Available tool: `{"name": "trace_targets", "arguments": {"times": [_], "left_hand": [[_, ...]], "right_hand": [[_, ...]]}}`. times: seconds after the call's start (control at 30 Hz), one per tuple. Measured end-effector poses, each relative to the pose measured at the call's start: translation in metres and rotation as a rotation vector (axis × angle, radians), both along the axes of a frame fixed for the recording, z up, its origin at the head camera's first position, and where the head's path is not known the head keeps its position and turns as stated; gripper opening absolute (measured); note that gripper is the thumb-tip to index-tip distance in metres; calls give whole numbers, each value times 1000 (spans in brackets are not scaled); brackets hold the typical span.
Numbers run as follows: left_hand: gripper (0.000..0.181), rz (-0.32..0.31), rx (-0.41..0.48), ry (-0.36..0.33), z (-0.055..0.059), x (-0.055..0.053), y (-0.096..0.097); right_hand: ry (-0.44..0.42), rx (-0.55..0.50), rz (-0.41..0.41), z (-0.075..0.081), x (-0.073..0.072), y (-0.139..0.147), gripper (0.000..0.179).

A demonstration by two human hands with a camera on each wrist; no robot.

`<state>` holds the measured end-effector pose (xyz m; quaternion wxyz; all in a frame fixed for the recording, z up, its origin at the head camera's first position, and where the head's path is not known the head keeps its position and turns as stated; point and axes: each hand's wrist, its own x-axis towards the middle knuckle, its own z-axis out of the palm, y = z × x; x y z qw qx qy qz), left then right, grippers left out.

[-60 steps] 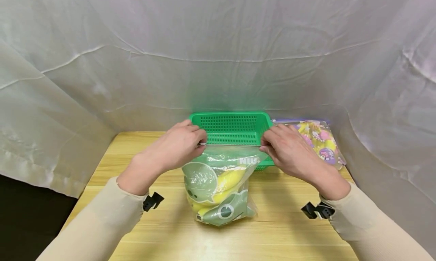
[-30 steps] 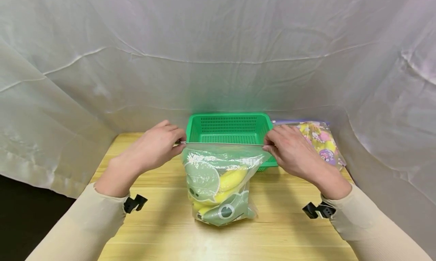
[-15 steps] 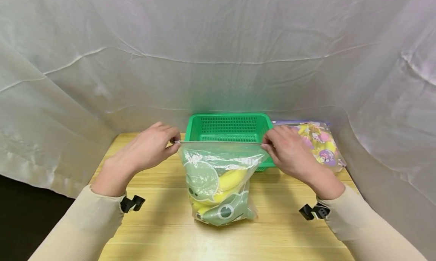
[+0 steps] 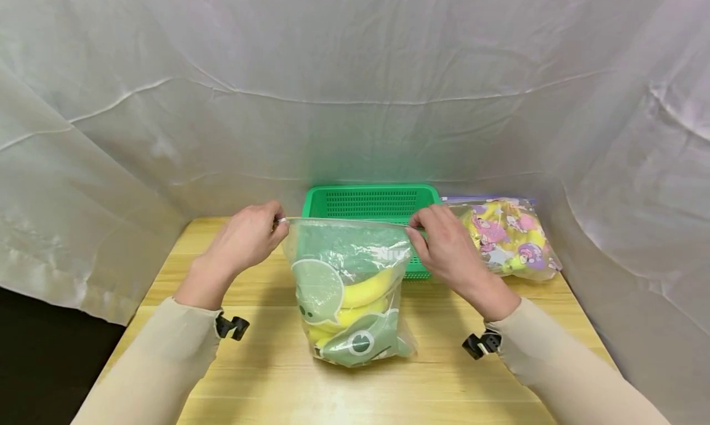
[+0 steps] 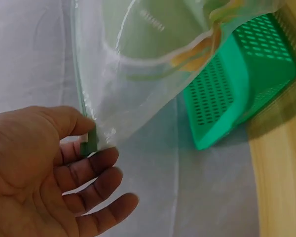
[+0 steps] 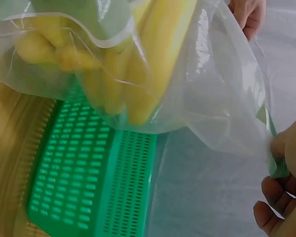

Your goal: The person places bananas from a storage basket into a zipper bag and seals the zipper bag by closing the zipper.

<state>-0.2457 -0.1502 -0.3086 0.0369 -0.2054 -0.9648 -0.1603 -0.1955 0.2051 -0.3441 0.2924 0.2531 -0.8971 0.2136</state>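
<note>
A clear zip bag [image 4: 318, 283] with a green cartoon print stands upright on the table, its top edge stretched straight between both hands. Yellow bananas [image 4: 366, 289] show through its lower half. My left hand [image 4: 244, 240] pinches the top left corner; in the left wrist view, thumb and forefinger hold the end of the green zip strip [image 5: 89, 143] while the other fingers stay loosely bent. The opposite top corner is pinched by my right hand [image 4: 446, 246], also seen in the right wrist view. Whether the zip is fully closed cannot be told.
Behind the bag is a green slotted basket [image 4: 371, 200], partly hidden by it. A second zip bag [image 4: 510, 234] with pink and purple prints and yellow contents lies right of the basket. Grey cloth [image 4: 355, 135] hangs around the wooden table [image 4: 266, 376].
My left hand has gone left along the bag's top, and the edge now spans wider. Over the last half second the right hand moved left, uncovering more of the printed bag behind.
</note>
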Motion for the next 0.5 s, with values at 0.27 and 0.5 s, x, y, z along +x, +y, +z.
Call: {"name": "trace_targets", "arguments": {"times": [0.27, 0.5], "left_hand": [[33, 143, 82, 119, -22, 12, 27], [47, -129, 36, 241, -44, 59, 66]], "right_hand": [[-227, -79, -196, -7, -15, -17, 13], [-311, -124, -279, -19, -21, -17, 16]]}}
